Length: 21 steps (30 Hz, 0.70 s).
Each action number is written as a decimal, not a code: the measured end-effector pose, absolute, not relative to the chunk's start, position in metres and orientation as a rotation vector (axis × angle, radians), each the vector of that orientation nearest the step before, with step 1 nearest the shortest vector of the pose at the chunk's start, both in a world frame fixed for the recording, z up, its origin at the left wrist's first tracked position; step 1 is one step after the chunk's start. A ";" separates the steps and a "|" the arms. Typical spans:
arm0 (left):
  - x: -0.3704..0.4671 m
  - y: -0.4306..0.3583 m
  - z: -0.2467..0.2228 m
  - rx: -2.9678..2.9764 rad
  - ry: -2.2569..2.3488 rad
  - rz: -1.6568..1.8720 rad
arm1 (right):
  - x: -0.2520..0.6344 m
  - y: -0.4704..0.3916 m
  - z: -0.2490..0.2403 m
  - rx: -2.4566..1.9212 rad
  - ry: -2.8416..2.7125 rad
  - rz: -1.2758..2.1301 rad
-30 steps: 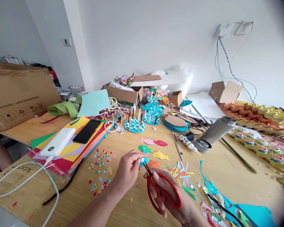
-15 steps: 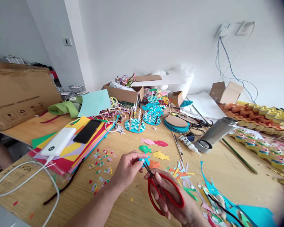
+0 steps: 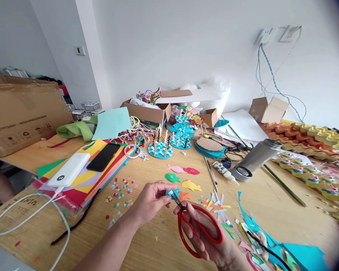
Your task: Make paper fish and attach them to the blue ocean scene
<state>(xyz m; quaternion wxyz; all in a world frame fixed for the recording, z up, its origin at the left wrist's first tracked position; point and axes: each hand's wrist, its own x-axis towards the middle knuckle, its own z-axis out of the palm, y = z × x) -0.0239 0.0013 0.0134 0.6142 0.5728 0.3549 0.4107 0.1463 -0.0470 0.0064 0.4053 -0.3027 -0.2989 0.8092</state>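
Observation:
Between thumb and fingers, my left hand (image 3: 154, 199) pinches a small blue paper piece (image 3: 173, 192) over the table. My right hand (image 3: 203, 233) holds red-handled scissors (image 3: 197, 229), their dark blades slightly apart at the blue paper. Just beyond the hands lie paper fish: an orange fish (image 3: 184, 195) partly behind the blades, a yellow fish (image 3: 191, 185), a green fish (image 3: 172, 177), a red fish (image 3: 191, 171) and a pink fish (image 3: 175, 168).
Confetti (image 3: 121, 192) lies left of my hands; paper strips (image 3: 214, 205) and blue scraps (image 3: 302, 252) lie right. A power bank (image 3: 69, 169) and phone (image 3: 103, 157) rest on coloured sheets. A glue bottle (image 3: 223, 170) and metal flask (image 3: 260, 156) are farther back.
The scissor handles have spread wider and the blades have parted slightly at the blue paper. My left hand keeps its pinch, and the view has shifted slightly.

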 end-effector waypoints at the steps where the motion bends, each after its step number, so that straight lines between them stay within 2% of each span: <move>1: -0.024 0.002 0.013 1.323 0.826 0.946 | 0.146 -0.047 0.007 -0.768 -0.755 2.038; 21: -0.021 0.004 0.002 1.209 0.849 0.955 | 0.151 -0.049 0.011 -0.789 -0.845 1.983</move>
